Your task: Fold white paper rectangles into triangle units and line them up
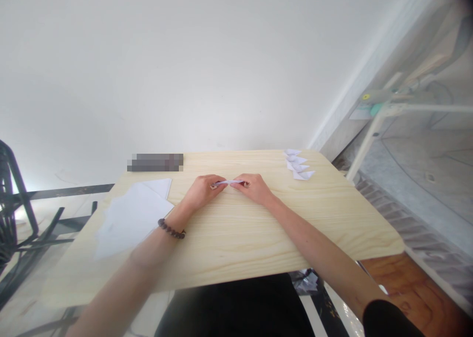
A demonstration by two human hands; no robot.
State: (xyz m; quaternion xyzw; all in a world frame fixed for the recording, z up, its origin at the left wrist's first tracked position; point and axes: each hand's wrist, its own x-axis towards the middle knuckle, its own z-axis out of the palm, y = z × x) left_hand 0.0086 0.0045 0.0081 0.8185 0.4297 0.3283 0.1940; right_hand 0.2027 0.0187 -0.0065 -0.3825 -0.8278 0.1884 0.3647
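A narrow folded piece of white paper [229, 182] is held level over the middle of the table, seen almost edge-on. My left hand [207, 189] pinches its left end between thumb and fingers. On the other end, my right hand [253, 188] grips it the same way. The fingertips of both hands are close together, and they hide much of the paper. A beaded bracelet [171, 229] circles my left wrist.
Loose white paper sheets [135, 216] lie at the table's left. Several folded white paper boats [298, 164] stand in a row at the back right. A blurred-out dark object [155, 162] sits at the back left. The wooden table [236, 248] meets a white wall [221, 66].
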